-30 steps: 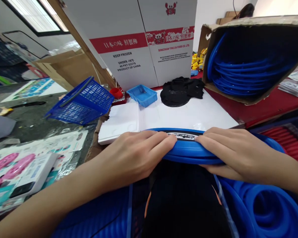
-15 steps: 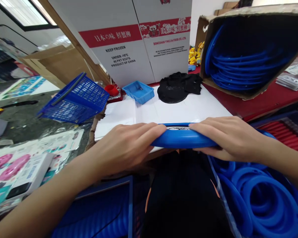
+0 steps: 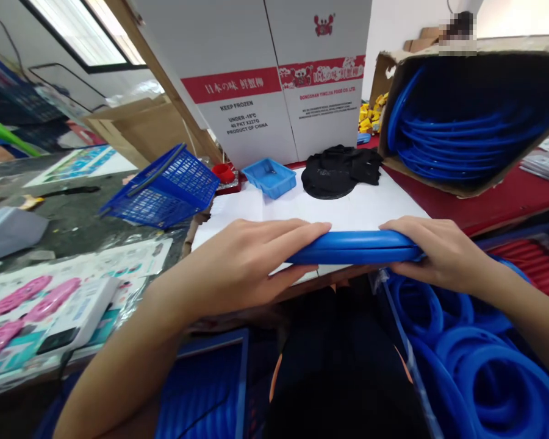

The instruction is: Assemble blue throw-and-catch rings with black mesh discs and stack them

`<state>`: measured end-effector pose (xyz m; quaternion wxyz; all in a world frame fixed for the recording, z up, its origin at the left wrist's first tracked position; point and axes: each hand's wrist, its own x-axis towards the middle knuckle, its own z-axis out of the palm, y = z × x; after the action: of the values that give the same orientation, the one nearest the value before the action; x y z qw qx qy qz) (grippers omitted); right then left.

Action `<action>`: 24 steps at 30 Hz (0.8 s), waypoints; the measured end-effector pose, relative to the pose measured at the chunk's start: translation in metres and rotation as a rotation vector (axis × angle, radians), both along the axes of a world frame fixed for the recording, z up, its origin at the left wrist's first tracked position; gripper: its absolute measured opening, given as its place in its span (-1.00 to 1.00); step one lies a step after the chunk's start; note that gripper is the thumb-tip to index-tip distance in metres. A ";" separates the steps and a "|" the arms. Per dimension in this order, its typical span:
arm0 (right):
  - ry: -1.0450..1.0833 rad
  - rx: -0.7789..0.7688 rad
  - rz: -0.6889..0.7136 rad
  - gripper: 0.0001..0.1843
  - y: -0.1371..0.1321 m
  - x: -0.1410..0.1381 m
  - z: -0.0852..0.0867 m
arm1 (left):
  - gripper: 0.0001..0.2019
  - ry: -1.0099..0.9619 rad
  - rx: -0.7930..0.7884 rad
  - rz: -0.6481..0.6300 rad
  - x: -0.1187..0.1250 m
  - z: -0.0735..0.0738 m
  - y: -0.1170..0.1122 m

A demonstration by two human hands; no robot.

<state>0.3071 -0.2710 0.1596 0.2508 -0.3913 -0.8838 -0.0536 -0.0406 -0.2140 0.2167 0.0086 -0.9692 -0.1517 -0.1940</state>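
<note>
Ring: blue ring (image 3: 354, 247), seen edge-on from the head camera, held level just over the near edge of the white board (image 3: 348, 210), right in front of the body.
Left hand: left hand (image 3: 242, 268) is clamped on the ring's left end, fingers flat across the top and thumb tucked underneath.
Right hand: right hand (image 3: 434, 253) is wrapped over the right end the same way. I'd say one hand at each end is what keeps a floppy thing like this flat, not sagging.
Board: there's only a black cloth (image 3: 338, 171) at its far side, so the near part is bare.
Spare rings: a pile of blue rings (image 3: 485, 366) sits low at the right, just under the right wrist. Probably put there to be within easy reach.
Cardboard box: cardboard box (image 3: 439, 181) is tipped on its side on the red tabletop, with more blue rings inside and its mouth facing the person.
Back row: small blue tray (image 3: 269, 177) and red cup (image 3: 224, 172) stand against the white cartons (image 3: 274, 91).
Left side: blue basket (image 3: 165, 189) is tilted, well apart from the hands, with packs of pink pieces (image 3: 27, 299) nearer the camera.
</note>
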 end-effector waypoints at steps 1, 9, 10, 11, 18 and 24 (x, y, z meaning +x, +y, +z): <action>-0.006 -0.008 0.008 -0.62 0.001 0.001 0.001 | -0.56 0.012 0.029 0.015 0.003 0.002 -0.004; -0.140 0.051 0.104 -0.69 -0.007 -0.010 0.013 | -0.68 0.130 0.148 0.072 0.018 0.002 -0.024; -0.162 0.059 0.110 -0.71 -0.008 -0.013 0.015 | -0.70 0.150 0.153 0.076 0.020 0.003 -0.026; -0.181 0.064 0.112 -0.73 -0.008 -0.015 0.017 | -0.73 0.166 0.159 0.081 0.022 0.005 -0.028; -0.228 0.091 0.075 -0.84 -0.003 -0.025 0.020 | -0.82 0.124 0.179 0.071 0.023 -0.005 -0.017; -0.214 0.076 0.037 -0.88 0.009 -0.025 0.016 | -0.77 0.107 0.169 0.097 0.024 -0.012 -0.004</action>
<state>0.2819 -0.2618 0.1757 0.1705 -0.3571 -0.9099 -0.1241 -0.0163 -0.2178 0.2042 0.1077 -0.9654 -0.1810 -0.1536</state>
